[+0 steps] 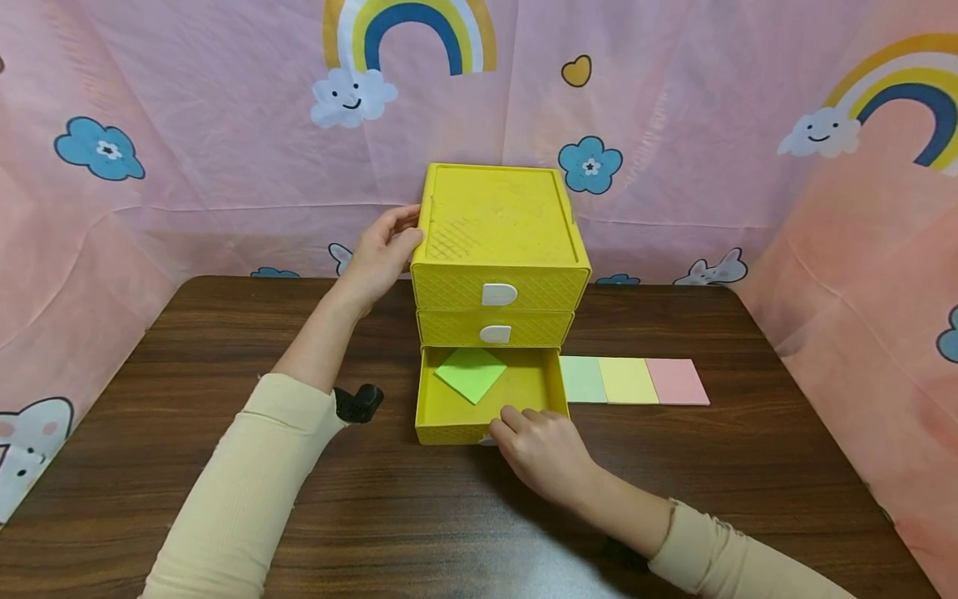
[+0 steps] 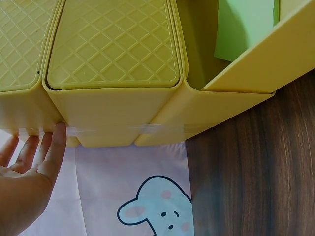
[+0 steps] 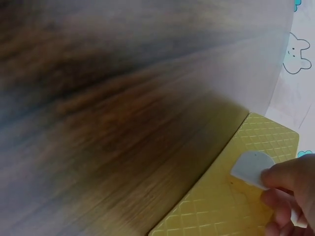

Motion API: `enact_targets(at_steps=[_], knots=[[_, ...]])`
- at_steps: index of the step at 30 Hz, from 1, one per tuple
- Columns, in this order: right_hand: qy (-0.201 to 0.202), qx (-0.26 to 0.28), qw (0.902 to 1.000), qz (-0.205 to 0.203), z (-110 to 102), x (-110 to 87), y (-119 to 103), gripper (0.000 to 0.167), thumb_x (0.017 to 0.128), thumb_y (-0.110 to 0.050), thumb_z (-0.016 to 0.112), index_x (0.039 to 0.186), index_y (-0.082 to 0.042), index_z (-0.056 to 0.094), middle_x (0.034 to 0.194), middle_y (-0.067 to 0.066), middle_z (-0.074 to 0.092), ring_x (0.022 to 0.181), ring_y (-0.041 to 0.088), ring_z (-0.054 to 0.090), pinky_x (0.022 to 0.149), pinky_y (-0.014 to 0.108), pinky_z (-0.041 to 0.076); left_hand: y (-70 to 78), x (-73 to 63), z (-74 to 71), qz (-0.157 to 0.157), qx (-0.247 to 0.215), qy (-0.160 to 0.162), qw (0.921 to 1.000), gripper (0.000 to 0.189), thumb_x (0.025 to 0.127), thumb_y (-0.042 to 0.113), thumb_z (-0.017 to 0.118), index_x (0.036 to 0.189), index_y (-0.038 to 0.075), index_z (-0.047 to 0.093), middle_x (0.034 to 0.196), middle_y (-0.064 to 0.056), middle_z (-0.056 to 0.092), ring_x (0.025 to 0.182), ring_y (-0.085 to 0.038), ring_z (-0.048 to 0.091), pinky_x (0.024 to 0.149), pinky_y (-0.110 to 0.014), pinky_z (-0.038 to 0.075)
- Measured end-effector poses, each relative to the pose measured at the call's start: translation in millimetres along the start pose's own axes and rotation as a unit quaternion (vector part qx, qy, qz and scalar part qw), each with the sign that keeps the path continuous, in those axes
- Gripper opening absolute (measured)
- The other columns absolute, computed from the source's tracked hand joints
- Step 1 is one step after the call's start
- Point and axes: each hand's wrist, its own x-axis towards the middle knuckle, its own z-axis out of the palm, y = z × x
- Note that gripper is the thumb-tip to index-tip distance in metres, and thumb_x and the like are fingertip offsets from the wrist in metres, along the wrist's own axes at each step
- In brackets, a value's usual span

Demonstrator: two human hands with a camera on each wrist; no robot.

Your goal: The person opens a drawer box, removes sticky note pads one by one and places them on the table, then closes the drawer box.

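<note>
A yellow drawer box with three stacked drawers stands on the table. Its bottom drawer is pulled out, and a green sticky note lies inside at the back left. My left hand rests against the box's upper left side; in the left wrist view its fingertips touch that side wall. At the front of the bottom drawer is my right hand. It pinches the white drawer handle between thumb and fingers, as the right wrist view shows. The two upper drawers look closed.
Right of the drawer box, pale green, yellow and pink sticky notes lie in a row on the dark wooden table. Close behind the box hangs a pink patterned cloth, which also runs along both sides.
</note>
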Motion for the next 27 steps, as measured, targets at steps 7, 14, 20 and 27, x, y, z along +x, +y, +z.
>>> enact_targets(at_steps=[7, 14, 20, 27], knots=[[-0.015, 0.003, 0.9999, -0.002, -5.3, -3.9, -4.2, 0.021, 0.085, -0.008, 0.044, 0.065, -0.014, 0.048, 0.060, -0.006, 0.039, 0.045, 0.007, 0.032, 0.039, 0.018, 0.020, -0.1, 0.9, 0.7, 0.000, 0.003, -0.001, 1.0000, 0.048, 0.094, 0.023, 0.044, 0.140, 0.012, 0.037, 0.139, -0.006, 0.042, 0.115, -0.019, 0.049, 0.085, -0.029, 0.049], [0.011, 0.016, 0.9997, -0.013, -6.9, -6.3, -7.0, 0.025, 0.087, -0.009, 0.040, 0.064, -0.013, 0.048, 0.059, -0.006, 0.038, 0.044, 0.006, 0.029, 0.040, 0.017, 0.015, -0.6, 1.8, 1.0, -0.004, -0.001, -0.003, 1.0000, 0.048, 0.094, 0.023, 0.044, 0.140, 0.013, 0.037, 0.140, -0.006, 0.041, 0.113, -0.020, 0.050, 0.085, -0.031, 0.049], [0.019, 0.011, 0.9994, -0.025, -12.9, -6.2, -11.0, 0.036, 0.093, -0.009, 0.028, 0.063, -0.014, 0.047, 0.058, -0.006, 0.035, 0.045, 0.005, 0.023, 0.043, 0.015, 0.010, -0.8, 1.5, 0.7, -0.003, 0.005, 0.000, 1.0000, 0.048, 0.094, 0.023, 0.044, 0.140, 0.013, 0.037, 0.139, -0.006, 0.042, 0.113, -0.020, 0.050, 0.085, -0.030, 0.049], [0.009, 0.026, 0.9993, -0.027, -18.9, -7.5, -17.3, 0.034, 0.092, -0.008, 0.031, 0.063, -0.014, 0.047, 0.058, -0.007, 0.035, 0.043, 0.004, 0.025, 0.042, 0.015, 0.010, -0.7, 0.2, -0.2, 0.000, 0.004, 0.002, 1.0000, 0.048, 0.094, 0.023, 0.044, 0.140, 0.012, 0.037, 0.139, -0.006, 0.042, 0.114, -0.020, 0.050, 0.084, -0.029, 0.049]])
